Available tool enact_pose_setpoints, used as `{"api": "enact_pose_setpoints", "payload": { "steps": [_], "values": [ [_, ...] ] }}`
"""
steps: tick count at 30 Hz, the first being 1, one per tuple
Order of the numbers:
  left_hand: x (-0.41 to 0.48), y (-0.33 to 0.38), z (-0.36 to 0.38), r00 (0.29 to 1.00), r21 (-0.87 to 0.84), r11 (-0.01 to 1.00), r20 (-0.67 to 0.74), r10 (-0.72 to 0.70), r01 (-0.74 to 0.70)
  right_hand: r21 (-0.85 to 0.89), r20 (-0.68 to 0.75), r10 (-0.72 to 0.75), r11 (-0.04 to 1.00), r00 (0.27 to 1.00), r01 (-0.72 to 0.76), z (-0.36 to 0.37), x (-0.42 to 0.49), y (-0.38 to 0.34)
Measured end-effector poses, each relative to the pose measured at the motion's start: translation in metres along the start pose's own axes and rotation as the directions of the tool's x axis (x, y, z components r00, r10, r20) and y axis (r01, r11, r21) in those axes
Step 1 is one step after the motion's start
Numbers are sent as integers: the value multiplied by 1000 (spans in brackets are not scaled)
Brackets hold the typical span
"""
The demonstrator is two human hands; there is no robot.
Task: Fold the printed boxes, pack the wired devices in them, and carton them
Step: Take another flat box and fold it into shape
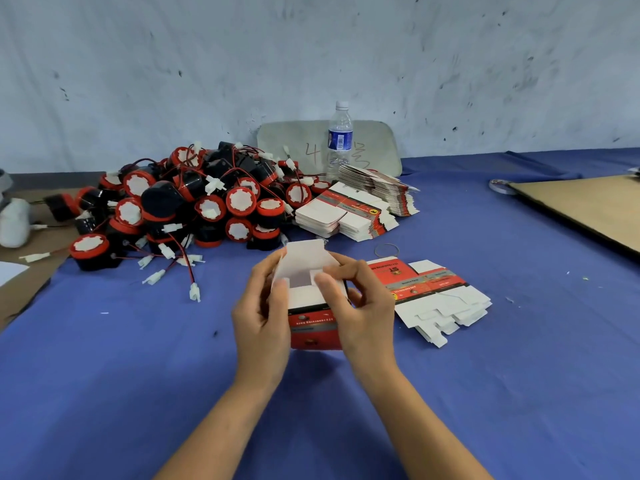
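Both hands hold one red-and-white printed box (313, 327) above the blue cloth, its top flaps standing open. My left hand (261, 318) grips its left side, thumb at the rim. My right hand (360, 306) grips the right side, thumb pressing a white flap inward. A few flat unfolded boxes (436, 292) lie just right of my hands. Stacks of flat boxes (360, 209) sit further back. A heap of black-and-red wired devices (194, 202) with white connectors fills the left middle.
A water bottle (340, 140) stands behind the stacks against a grey board (294, 140). A brown cardboard sheet (588, 209) lies at the right, tape roll (500, 186) beside it. A rubber band (387, 250) lies on the blue cloth (138, 375). Brown cardboard (24, 289) and a white object (14, 221) sit far left.
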State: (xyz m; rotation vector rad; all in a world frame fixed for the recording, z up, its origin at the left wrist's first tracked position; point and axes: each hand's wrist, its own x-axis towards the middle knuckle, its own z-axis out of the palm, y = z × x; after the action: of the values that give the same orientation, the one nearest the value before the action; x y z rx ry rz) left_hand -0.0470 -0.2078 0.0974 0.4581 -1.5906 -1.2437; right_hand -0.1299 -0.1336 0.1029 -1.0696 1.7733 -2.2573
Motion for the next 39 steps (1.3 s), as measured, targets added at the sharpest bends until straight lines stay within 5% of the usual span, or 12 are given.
{"api": "enact_pose_setpoints", "payload": {
  "steps": [10,18,22,27,34,39],
  "values": [
    [-2,-11,2,944,241,913,68,323,-330,44,-57,55,998,997,-52,-1,3,-2],
    [-4,-6,8,942,305,891,101,321,-337,-119,-79,-113,987,990,103,0,4,-4],
    [-14,-5,19,936,287,894,179,303,-344,-53,-154,-109,993,982,102,0,3,-8],
    [-18,-8,19,939,271,911,238,248,-310,-62,-43,-147,988,988,144,-3,4,-12],
    [-13,-20,17,951,189,935,140,277,-301,12,25,19,1000,1000,-19,-3,3,-12],
    [-5,-19,8,899,242,878,264,349,-412,18,313,270,957,911,-290,-18,13,-18]
  ]
}}
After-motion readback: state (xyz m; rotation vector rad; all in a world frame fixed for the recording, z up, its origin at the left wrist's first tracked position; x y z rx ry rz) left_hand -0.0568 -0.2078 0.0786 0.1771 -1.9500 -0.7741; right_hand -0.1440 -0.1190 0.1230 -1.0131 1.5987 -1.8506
